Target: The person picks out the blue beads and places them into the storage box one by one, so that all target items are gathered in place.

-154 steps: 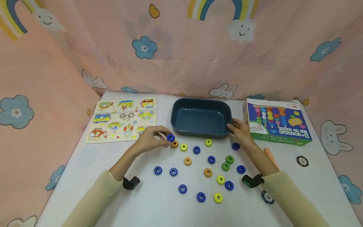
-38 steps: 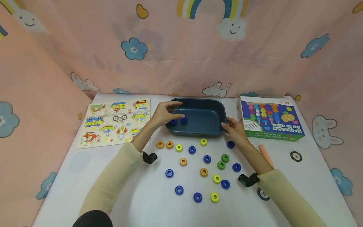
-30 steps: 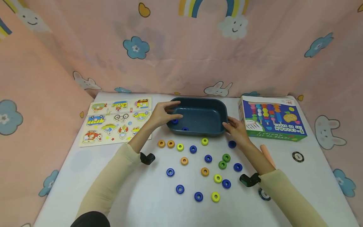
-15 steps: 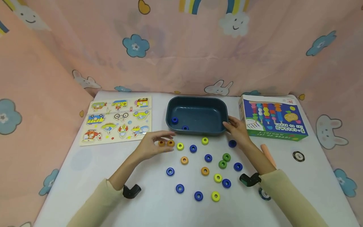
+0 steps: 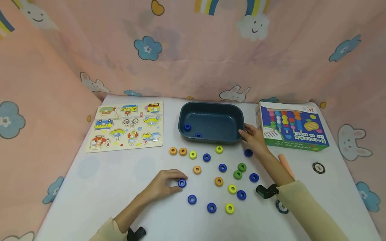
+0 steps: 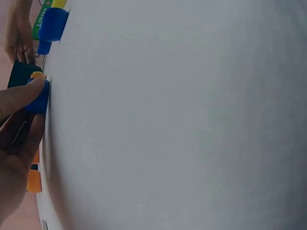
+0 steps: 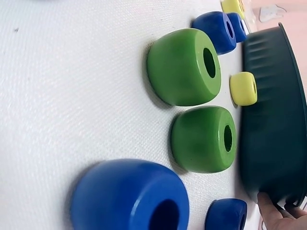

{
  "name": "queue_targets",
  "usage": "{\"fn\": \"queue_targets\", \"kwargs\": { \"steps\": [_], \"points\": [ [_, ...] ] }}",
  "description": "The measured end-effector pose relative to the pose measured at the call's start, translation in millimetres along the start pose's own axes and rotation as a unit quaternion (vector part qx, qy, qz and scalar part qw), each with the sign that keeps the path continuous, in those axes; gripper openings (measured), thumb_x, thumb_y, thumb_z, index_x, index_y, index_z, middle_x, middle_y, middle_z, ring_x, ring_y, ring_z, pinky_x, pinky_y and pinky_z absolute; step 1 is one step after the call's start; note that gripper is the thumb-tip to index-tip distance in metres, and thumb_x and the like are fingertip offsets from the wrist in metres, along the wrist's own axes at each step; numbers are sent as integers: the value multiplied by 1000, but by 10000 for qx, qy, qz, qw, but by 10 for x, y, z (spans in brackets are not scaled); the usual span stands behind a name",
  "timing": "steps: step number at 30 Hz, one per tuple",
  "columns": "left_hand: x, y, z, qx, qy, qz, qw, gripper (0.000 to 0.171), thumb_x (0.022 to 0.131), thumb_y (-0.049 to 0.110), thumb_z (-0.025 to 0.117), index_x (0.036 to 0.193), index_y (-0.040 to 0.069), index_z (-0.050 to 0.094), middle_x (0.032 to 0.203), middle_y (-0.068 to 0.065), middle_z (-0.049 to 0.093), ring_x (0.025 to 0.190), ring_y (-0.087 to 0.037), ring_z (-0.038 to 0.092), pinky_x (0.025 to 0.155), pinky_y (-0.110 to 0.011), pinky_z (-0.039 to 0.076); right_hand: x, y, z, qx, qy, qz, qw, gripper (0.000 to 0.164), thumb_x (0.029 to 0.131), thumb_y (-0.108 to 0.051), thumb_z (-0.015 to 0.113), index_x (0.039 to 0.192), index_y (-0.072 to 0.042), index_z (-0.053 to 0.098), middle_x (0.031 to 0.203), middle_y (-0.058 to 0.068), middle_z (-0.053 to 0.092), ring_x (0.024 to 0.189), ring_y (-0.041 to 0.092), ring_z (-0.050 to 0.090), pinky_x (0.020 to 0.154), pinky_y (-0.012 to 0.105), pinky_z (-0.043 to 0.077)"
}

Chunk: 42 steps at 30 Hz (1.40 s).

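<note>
My left hand [image 5: 163,184] pinches a blue ring bead [image 5: 182,186] on the white table, thumb on the near side and fingers on the far side. The left wrist view shows the same blue bead [image 6: 40,101] between thumb and fingertips. At the back, my right hand [image 5: 255,140] grips the right end of a dark teal tray [image 5: 211,140], thumb at its rim. Two blue beads [image 5: 187,125] lie in the tray's left part. Seen from the right wrist, fingers [image 7: 271,213] touch the tray's lower wall.
Several loose blue, yellow, orange and green beads [image 5: 242,164] lie in front of the tray. A vehicle puzzle board [image 5: 126,129] is at the back left, a bead-set box [image 5: 294,125] at the back right. Two round chips [image 5: 318,168] and a peach stick [image 5: 284,164] lie at right.
My left hand has let go of a blue bead in the tray, drawn back toward the near left and taken hold of another blue bead. The right hand stays on the tray.
</note>
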<state>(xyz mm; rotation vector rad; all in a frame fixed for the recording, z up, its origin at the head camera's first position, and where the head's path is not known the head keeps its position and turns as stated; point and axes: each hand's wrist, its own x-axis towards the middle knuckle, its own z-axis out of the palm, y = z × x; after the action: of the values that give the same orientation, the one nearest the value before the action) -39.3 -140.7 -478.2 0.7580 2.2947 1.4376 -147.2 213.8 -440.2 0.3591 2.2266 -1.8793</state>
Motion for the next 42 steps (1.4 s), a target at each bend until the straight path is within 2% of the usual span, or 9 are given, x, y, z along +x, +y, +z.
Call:
{"fn": "queue_targets", "kwargs": {
  "steps": [5,9,12,16,21,27,34,39,42],
  "points": [
    [57,42,-75,46,98,-120,9999,37,70,3,79,105,10,69,102,7,65,88,-10,60,79,-27,51,-12,12,2,15,-11,14,10000,52,96,-16,50,142,-2,30,140,18,38,123,27,43,97,32,40],
    [227,184,-245,-224,225,-146,9994,36,71,6,79,106,9,68,105,4,65,92,-14,60,80,-33,52,-5,18,0,43,-11,-56,10000,52,96,-16,50,142,-1,30,140,18,38,123,27,43,97,32,40],
    [418,390,-415,-533,318,3,9981,35,73,2,77,106,2,67,108,-6,64,99,-21,58,82,-43,51,-3,10,5,49,5,-46,10000,52,96,-15,50,142,-1,30,140,18,38,123,27,43,97,32,40],
    [726,660,-618,-678,432,427,9959,34,74,-7,73,106,-8,63,108,-18,60,99,-30,57,82,-49,49,-15,-1,7,5,83,18,10000,52,96,-16,50,142,-2,30,139,19,39,123,28,43,98,33,40],
    [1157,798,-757,-545,443,481,9964,34,75,-6,72,108,-10,62,107,-20,59,93,-34,60,81,-38,52,-5,25,-2,-16,121,-50,9999,52,96,-16,51,142,-2,32,139,19,40,122,28,44,97,34,41],
    [1651,780,-817,-352,550,497,9966,34,75,-5,73,107,-11,62,107,-23,60,94,-35,60,75,-28,53,0,79,-5,195,6,-510,9985,52,95,-13,52,140,5,31,137,24,40,121,32,44,96,34,42],
    [2164,401,-693,411,654,180,9968,34,71,12,81,103,5,70,102,-5,66,96,-18,61,82,-27,49,16,85,17,109,85,-416,9990,51,96,-13,52,140,4,33,136,23,41,120,30,45,94,32,44],
    [2219,353,-623,385,625,-8,9973,37,71,13,81,105,3,69,102,-6,67,96,-21,61,80,-26,49,3,76,27,-20,130,-297,9995,51,96,-14,51,141,1,32,137,21,40,121,28,44,94,32,43],
    [2229,351,-630,309,601,27,9977,41,71,12,81,108,1,67,105,-7,66,99,-25,60,81,-27,49,10,68,8,-34,173,-336,9993,50,96,-14,51,140,1,33,137,20,41,120,27,46,94,32,44]
  ]
}}
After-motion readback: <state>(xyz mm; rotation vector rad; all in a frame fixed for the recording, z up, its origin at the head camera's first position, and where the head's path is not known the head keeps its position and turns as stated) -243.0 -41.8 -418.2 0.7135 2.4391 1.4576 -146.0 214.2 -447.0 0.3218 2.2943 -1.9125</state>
